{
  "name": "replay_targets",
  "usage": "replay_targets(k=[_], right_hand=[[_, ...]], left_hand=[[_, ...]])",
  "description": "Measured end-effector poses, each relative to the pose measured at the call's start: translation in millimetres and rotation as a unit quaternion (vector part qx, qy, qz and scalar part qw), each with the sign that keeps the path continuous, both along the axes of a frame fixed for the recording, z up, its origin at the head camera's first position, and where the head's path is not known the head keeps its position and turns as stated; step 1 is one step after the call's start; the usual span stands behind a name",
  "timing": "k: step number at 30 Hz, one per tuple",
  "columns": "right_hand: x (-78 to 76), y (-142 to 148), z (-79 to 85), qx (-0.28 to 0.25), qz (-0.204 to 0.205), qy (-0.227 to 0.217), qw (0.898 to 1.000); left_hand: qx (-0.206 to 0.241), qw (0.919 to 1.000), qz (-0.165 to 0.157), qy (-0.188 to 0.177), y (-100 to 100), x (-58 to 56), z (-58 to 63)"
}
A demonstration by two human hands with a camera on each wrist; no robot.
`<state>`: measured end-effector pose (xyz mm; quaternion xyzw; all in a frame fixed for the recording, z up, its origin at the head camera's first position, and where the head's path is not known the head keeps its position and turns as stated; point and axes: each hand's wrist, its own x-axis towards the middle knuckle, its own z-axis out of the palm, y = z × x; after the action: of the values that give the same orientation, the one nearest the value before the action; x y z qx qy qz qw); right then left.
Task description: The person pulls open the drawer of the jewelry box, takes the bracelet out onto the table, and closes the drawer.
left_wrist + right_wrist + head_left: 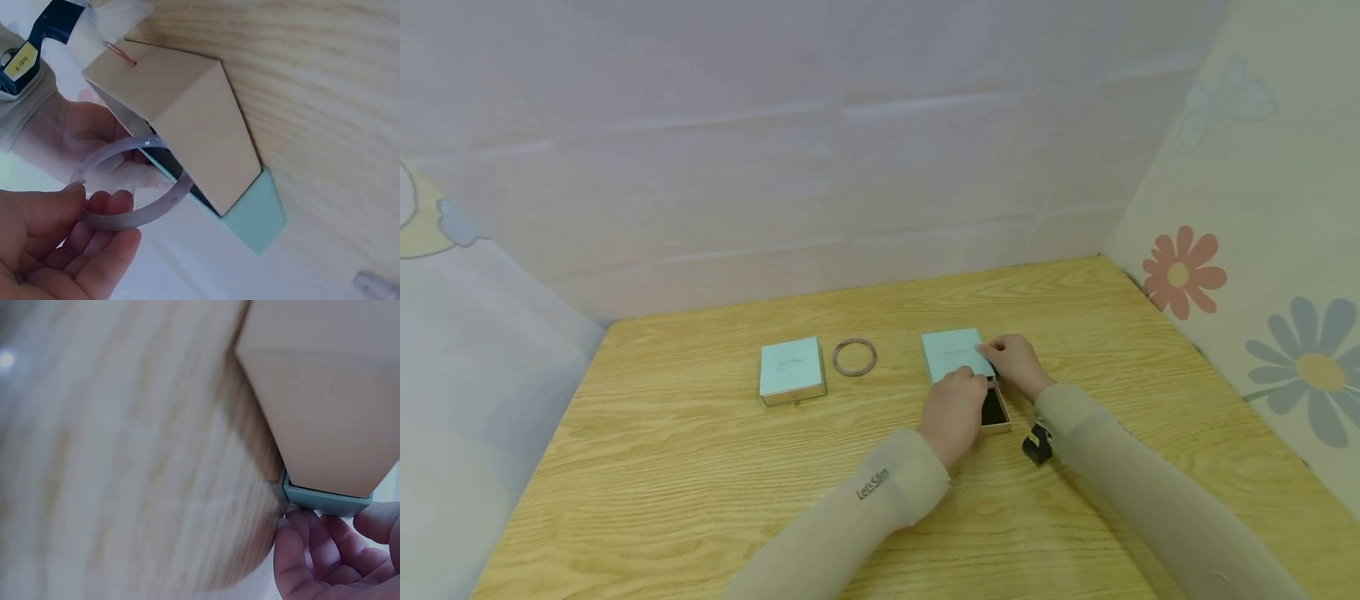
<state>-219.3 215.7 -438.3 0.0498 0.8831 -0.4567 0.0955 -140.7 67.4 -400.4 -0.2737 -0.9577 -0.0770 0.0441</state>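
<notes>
Two pale blue boxes on the wood-grain table [700,467]: the closed box [792,367] lay at nine o'clock of the open box [955,350], a loose bangle [835,358] flat between them. The open box's drawer [996,428] stood partway out toward five o'clock, black lining [994,408] showing. Left hand [953,410], at six, pinched a lilac bangle [156,209] between thumb and fingertips; its far arc reached into the drawer's opening, though whether it touched the lining I could not tell. Right hand [1017,367], at three, gripped the blue cover [328,501] between thumb and curled fingers. Black wrist device [1038,444] hung by the right cuff [1067,410], between four and five. Step in hand, by my reading: feeding the lilac bangle into the drawer. Next move seemed to call for tipping it flat onto the lining while the right hand braced the cover, then releasing; the rim looked likely to snag it if it went in tilted.
</notes>
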Motion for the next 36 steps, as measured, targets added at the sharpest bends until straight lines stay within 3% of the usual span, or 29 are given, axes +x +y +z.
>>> replay_targets(k=[6,9,12,14,21,36], right_hand=[[-0.5,1.7,-1.4,0.016,0.002,0.013,1.000],[-0.6,1.9,-2.3,0.019,0.001,0.015,1.000],[-0.8,1.6,-2.8,0.023,0.002,0.017,1.000],[-0.9,1.3,-2.8,0.027,0.002,0.018,0.999],[-1.3,1.6,-1.3,0.030,0.001,0.017,0.999],[-1.6,-0.2,-1.0,0.033,0.000,0.013,0.999]], left_hand=[[0.095,0.9953,0.003,0.014,-10.2,0.8,-6.7],[0.147,0.9889,0.013,0.016,-14.2,0.8,-11.7],[0.214,0.9760,0.037,-0.013,-17.5,0.3,-15.1],[0.263,0.9623,0.056,-0.041,-19.6,0.2,-16.6],[0.412,0.8969,0.104,-0.121,-23.2,2.3,-22.8],[0.554,0.7953,0.149,-0.196,-27.3,3.8,-31.1]])
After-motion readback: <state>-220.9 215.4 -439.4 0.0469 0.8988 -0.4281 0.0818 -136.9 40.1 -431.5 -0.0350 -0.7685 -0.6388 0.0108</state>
